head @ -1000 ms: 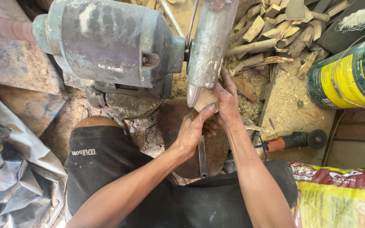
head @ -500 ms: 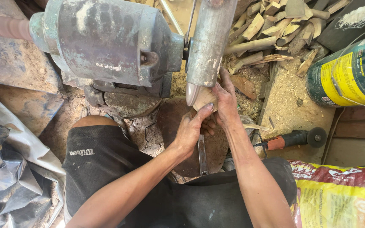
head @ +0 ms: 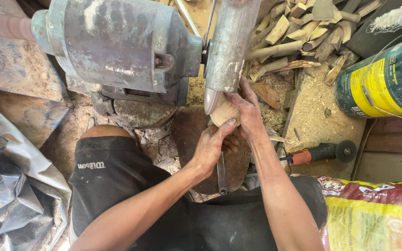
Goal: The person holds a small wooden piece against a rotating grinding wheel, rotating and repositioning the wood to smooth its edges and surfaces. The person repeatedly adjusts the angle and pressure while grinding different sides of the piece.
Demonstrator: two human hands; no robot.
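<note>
- Against the earlier pictures very little differs: both hands sit at the same spot under the wheel, and the view has only drifted slightly.
- The left hand is curled closed on the wood piece from below, its thumb pressed up against the near side.
- The right hand is wrapped around the same wood piece from the right, fingers bent over its far side, closed on it.
- The wood piece is pale and rounded, held against the lower rim of the grinding wheel, just under the metal guard.
- Most of the wood piece is covered by fingers, so its full length cannot be told; the part that shows points up and left towards the wheel.
- The wheel itself shows only as a thin grey edge below the guard.
- The motor lies to the left of the guard, its left end cut off by the frame.
- A flat metal bar runs away beneath the left wrist, partly hidden.
- A power tool with an orange neck lies on sawdust to the right, well apart from the hands.
- Wood offcuts are heaped behind the guard.
- A green and yellow can is cut off at the right edge.
- A printed sack fills the lower right corner.
</note>
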